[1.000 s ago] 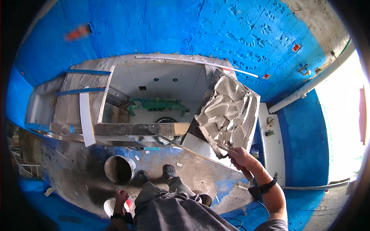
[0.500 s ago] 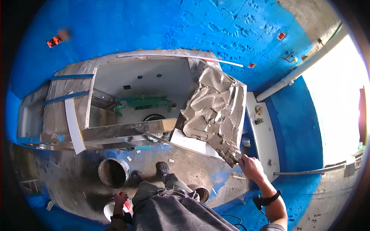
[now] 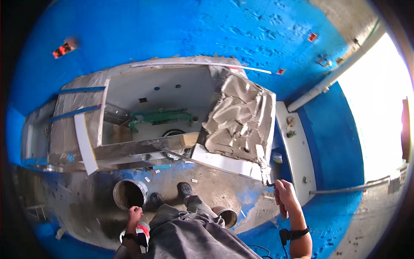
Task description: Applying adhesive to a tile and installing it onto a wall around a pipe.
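Note:
My right hand [image 3: 285, 196] is closed around the handle of a trowel [image 3: 265, 170], at the near right corner of a countertop slab. The blade is turned nearly edge-on and smeared with mortar; it seems to touch the slab's corner. Thick grey mortar [image 3: 237, 118] covers most of the slab in ridges and swirls. A white strip of the slab [image 3: 222, 163] shows bare along its near edge. My left hand [image 3: 135, 213] hangs low by my left leg with its fingers curled, and nothing shows in it. Beside it stands a large bucket [image 3: 137, 194], dark inside.
A second bucket [image 3: 226, 216] stands by my right leg, and a white-and-red container [image 3: 142, 231] is below my left hand. The counter has a large opening with green strapping [image 3: 161, 117] inside. A white strip [image 3: 85, 144] leans across its left part. Blue walls surround it; a pipe [image 3: 319, 90] runs at right.
My right hand has drawn slightly nearer and turned the trowel from broadside to edge-on. The mortar lump at the near right corner no longer hangs there. My left hand has risen a little.

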A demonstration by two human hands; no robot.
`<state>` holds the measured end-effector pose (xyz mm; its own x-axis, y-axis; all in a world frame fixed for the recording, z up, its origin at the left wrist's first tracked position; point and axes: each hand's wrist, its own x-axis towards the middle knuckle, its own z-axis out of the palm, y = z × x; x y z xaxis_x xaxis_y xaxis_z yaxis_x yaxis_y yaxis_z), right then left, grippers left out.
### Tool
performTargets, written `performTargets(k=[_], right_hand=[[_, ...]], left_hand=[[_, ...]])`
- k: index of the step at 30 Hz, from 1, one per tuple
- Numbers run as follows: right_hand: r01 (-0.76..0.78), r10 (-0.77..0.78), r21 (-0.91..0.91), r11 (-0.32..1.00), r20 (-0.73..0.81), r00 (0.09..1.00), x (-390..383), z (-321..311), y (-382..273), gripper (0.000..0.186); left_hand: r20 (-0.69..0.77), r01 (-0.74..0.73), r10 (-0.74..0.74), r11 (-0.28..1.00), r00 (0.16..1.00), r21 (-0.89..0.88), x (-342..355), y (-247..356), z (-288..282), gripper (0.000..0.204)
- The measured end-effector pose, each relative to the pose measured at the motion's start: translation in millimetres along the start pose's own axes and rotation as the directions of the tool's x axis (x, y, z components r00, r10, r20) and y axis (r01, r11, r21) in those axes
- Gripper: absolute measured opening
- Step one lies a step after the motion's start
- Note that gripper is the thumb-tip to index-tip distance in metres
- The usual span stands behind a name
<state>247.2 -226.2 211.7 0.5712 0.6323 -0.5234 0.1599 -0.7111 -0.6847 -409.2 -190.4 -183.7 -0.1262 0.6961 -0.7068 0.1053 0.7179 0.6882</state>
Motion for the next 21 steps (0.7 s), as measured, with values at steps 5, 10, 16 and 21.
performTargets(k=[5, 10, 16, 21], right_hand=[[0.223, -0.216, 0.21, 0.952, -0.058, 0.975, 25.5, 37.9, 1.0, 0.035], [0.019, -0.028, 0.234, 0.972, 0.037, 0.999, 46.1, 57.2, -15.0, 0.032], [0.136, -0.145, -0.121, 0.983, -0.066, 0.987, 52.8, 57.8, -39.9, 0.036], [0.139, -0.182, -0.315, 0.939, -0.113, 0.977, 46.1, 60.7, -84.1, 0.033]], left_hand=[[-0.08, -0.073, 0.078, 0.995, 0.994, 0.064, -6.0, -14.0, -9.7, 0.01], [-0.161, -0.083, 0.093, 0.994, 0.983, 0.067, -38.8, -35.5, -27.1, 0.013], [-0.24, 0.109, -0.082, 0.989, 0.967, 0.101, -63.5, -101.4, -51.3, 0.026], [-0.285, 0.179, -0.193, 0.981, 0.939, -0.075, -81.5, -148.3, -56.6, 0.035]])
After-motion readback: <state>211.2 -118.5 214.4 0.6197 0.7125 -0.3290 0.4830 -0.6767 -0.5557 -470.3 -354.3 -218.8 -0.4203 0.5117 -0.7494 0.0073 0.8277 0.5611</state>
